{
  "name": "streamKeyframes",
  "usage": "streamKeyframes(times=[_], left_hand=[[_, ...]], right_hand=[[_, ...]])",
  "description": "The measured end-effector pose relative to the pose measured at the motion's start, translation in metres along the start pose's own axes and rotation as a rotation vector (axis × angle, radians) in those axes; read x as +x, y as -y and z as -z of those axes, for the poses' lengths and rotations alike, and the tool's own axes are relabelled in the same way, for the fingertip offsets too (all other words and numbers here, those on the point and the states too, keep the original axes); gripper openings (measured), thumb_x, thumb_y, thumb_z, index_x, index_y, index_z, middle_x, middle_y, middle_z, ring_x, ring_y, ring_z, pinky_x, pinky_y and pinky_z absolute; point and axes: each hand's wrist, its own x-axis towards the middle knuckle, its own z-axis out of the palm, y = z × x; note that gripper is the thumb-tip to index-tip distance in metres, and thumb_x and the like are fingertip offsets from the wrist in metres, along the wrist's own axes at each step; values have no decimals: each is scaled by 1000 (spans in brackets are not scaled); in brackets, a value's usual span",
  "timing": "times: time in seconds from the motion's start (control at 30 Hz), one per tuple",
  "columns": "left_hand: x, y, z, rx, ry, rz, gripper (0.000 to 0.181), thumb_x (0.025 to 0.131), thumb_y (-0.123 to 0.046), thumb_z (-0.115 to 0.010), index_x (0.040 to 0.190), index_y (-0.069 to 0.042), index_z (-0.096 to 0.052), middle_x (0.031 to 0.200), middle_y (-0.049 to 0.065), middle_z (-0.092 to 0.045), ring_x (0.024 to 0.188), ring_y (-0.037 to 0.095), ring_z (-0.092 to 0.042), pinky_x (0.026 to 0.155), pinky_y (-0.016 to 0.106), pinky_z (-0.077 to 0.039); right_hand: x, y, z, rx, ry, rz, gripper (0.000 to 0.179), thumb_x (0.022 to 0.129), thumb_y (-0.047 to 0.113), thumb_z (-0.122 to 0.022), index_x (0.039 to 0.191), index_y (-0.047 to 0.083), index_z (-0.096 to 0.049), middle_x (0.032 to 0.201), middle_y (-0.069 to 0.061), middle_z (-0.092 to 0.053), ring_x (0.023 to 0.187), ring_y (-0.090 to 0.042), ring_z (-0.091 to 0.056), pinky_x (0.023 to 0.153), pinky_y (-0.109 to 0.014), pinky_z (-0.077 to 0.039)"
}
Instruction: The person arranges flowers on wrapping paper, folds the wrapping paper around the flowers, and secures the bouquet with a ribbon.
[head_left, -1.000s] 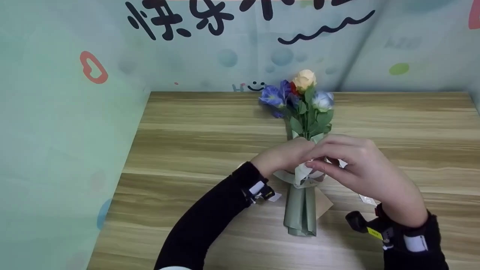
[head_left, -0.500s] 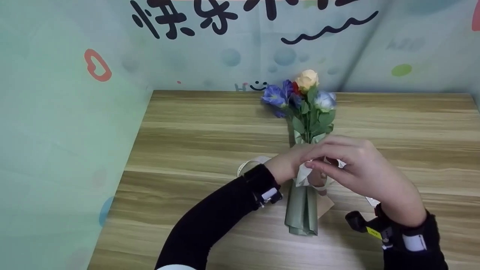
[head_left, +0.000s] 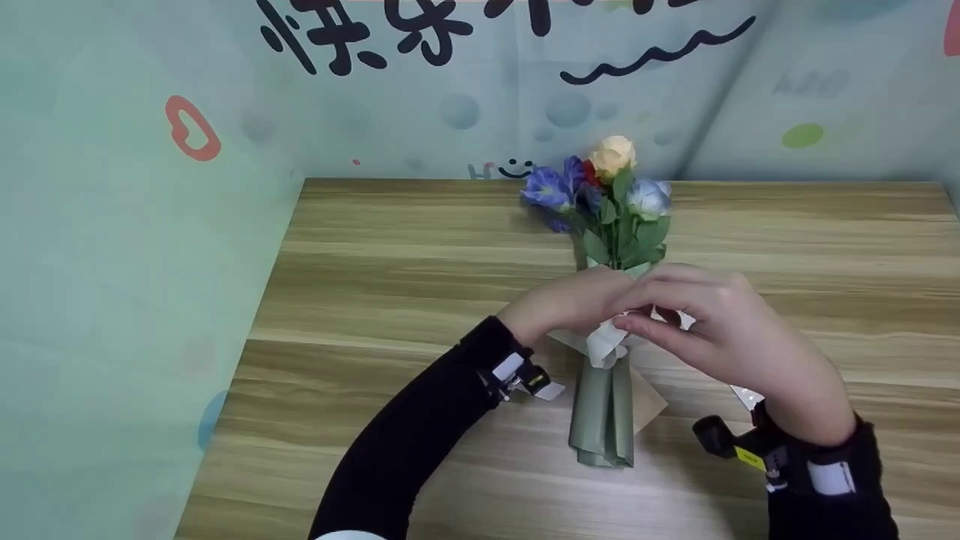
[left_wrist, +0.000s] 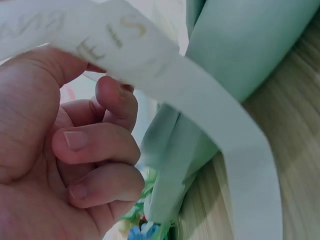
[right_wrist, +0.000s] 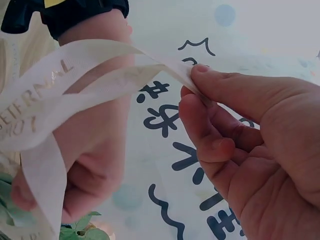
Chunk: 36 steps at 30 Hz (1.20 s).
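A bouquet wrapped in green paper lies on the table, flowers pointing away from me. A purple flower, a cream rose, a pale blue flower and a bit of red show above green leaves. Whitish ribbon with gold lettering crosses the wrapped stems. My right hand pinches a folded length of the ribbon between thumb and index finger. My left hand has curled fingers, with the ribbon running between thumb and index finger. In the head view the hands overlap over the bouquet.
A brown paper piece sticks out under the wrap on the right. A small white piece lies near the right wrist. Behind the wooden table hangs a printed pale backdrop.
Half a second ago my left hand was lower, its fingertips showing past the wrap's right side; it has since drawn back up and left. The right hand keeps its pinch almost in place.
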Motion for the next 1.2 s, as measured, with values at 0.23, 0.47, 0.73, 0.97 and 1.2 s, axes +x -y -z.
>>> streamKeyframes(times=[0.23,0.47,0.73,0.97,1.2], left_hand=[[-14,15,0,-221,6,96,14,89,-10,-61,77,-16,-59,62,-8,-46,55,6,-45,53,19,-35],[-28,28,-6,-294,-26,60,11,90,-13,-59,80,-11,-61,61,-8,-45,53,3,-41,51,17,-31],[-31,39,-17,-338,-80,88,31,98,-21,-53,68,-17,-51,60,-8,-44,52,5,-41,51,18,-33],[-35,31,-17,-278,-80,233,43,100,-26,-46,64,-10,-65,55,-5,-57,46,6,-46,47,21,-36],[-47,26,-14,-150,-69,519,47,93,-38,-55,50,-18,-54,47,-8,-53,40,9,-40,41,25,-30]], right_hand=[[-9,-14,11,-33,30,-121,31,79,-1,-79,102,19,-76,92,7,-73,70,1,-53,61,-12,-41],[-24,-38,23,-92,69,-241,27,83,4,-77,103,22,-75,85,12,-70,69,4,-55,60,-11,-43],[-37,-45,30,-88,116,-308,27,85,8,-76,105,26,-75,85,15,-71,68,2,-57,60,-11,-44],[-41,-45,33,-115,94,-266,26,83,6,-78,102,24,-75,85,15,-71,67,4,-54,59,-11,-42],[-44,-43,41,-138,100,-269,26,83,7,-77,102,25,-75,85,17,-69,67,4,-51,59,-12,-42]])
